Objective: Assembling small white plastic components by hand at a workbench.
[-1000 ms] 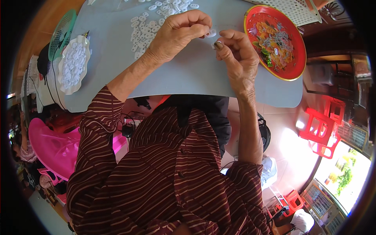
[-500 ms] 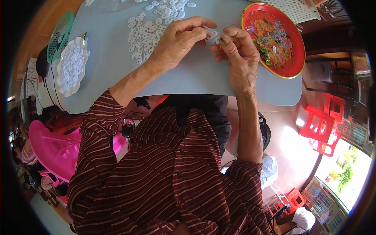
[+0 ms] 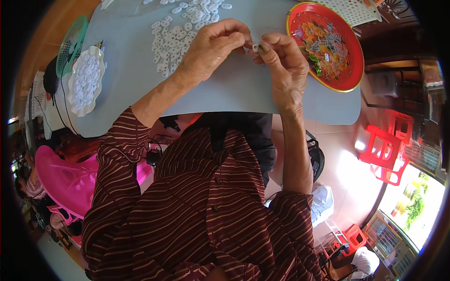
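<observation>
Over the grey table [image 3: 229, 93], my two hands meet fingertip to fingertip. My right hand [image 3: 287, 61] pinches a small white plastic piece [image 3: 255, 47] with a hole in it, between thumb and forefinger. Close on its left, my left hand [image 3: 213, 50] has thumb and fingers pressed together; whatever they hold is hidden or too small to make out. Many similar white oval pieces [image 3: 173, 44] lie loose beyond my left forearm. Beside my right hand stands a round red tray [image 3: 357, 61] with a flowered bottom, holding small grey metal parts [image 3: 335, 44] and a white piece.
A scalloped white dish [image 3: 75, 100] full of white pieces sits at the table's left edge, by a green mesh basket [image 3: 70, 44]. A white perforated basket [image 3: 354, 11] is at the far right. Below are a pink plastic chair [image 3: 65, 180] and red stools [image 3: 382, 147].
My fingertips have come closer together, and the white piece now sits at my right thumb and forefinger. The right hand has shifted slightly left.
</observation>
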`<state>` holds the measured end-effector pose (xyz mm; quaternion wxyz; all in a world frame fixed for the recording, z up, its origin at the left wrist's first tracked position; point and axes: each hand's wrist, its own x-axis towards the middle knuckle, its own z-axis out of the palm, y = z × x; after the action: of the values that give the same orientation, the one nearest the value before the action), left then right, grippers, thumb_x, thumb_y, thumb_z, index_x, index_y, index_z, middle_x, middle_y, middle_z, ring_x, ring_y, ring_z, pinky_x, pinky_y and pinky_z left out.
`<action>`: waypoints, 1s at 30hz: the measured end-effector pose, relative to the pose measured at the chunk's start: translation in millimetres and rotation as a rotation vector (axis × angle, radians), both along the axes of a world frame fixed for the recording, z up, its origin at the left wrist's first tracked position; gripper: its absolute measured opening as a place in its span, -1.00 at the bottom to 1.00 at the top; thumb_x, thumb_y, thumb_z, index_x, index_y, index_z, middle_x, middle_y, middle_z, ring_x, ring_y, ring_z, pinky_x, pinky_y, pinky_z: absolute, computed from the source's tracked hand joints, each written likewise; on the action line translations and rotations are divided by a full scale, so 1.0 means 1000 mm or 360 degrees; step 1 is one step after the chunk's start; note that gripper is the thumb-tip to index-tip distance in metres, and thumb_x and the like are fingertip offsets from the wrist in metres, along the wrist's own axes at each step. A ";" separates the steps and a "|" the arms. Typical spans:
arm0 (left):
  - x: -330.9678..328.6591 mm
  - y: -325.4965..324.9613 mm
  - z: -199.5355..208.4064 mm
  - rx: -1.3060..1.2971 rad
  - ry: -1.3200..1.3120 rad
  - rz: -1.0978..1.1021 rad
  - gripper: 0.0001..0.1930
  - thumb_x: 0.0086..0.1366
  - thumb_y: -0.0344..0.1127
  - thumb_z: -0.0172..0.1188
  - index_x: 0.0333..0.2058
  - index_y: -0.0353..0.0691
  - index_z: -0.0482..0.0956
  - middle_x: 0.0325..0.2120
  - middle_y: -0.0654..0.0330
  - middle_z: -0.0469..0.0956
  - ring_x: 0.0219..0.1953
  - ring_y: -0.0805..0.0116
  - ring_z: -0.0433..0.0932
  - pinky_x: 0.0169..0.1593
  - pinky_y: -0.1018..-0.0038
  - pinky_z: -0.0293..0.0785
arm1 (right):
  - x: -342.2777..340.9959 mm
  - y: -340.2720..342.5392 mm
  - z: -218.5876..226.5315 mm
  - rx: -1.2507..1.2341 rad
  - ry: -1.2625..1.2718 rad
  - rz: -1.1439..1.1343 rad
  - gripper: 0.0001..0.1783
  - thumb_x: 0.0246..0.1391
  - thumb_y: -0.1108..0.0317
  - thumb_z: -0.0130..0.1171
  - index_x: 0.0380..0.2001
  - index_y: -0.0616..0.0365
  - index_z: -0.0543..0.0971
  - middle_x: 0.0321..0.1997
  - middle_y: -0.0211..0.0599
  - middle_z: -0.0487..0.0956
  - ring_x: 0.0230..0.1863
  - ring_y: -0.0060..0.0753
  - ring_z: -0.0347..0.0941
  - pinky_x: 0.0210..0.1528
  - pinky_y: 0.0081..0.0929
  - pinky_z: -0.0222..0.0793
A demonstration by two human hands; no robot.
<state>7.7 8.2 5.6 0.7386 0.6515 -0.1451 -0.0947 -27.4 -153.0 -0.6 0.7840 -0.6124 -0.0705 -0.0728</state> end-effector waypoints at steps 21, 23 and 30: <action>0.015 0.021 0.031 0.0838 -0.0270 -0.0381 -0.73 0.31 -0.17 0.02 -0.29 -0.31 0.48 -0.54 0.31 0.41 -0.43 0.56 0.35 -0.28 0.62 0.29 | -0.001 0.001 0.002 -0.0217 -0.0032 0.0081 -0.72 0.07 0.55 0.14 -0.12 0.24 0.43 -0.36 -0.36 0.54 -0.29 -0.60 0.48 -0.20 -0.66 0.39; 0.017 0.022 0.030 0.0874 -0.0293 -0.0420 -0.72 0.31 -0.17 0.02 -0.29 -0.31 0.48 -0.54 0.30 0.41 -0.43 0.55 0.36 -0.28 0.61 0.30 | -0.001 0.001 0.002 -0.0225 -0.0020 0.0072 -0.72 0.06 0.55 0.14 -0.12 0.24 0.43 -0.36 -0.36 0.54 -0.29 -0.59 0.48 -0.20 -0.66 0.39; 0.018 0.023 0.030 0.0799 -0.0233 -0.0425 -0.71 0.31 -0.15 0.00 -0.32 -0.29 0.49 -0.56 0.27 0.44 -0.43 0.51 0.42 -0.28 0.57 0.35 | -0.002 0.002 0.003 -0.0246 -0.0003 0.0054 -0.73 0.06 0.55 0.15 -0.13 0.24 0.43 -0.37 -0.37 0.54 -0.30 -0.59 0.48 -0.21 -0.66 0.39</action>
<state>25.2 30.8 36.0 0.5229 0.7940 -0.2546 -0.1767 -29.4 -150.6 2.2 0.7356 -0.6697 -0.0870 -0.0543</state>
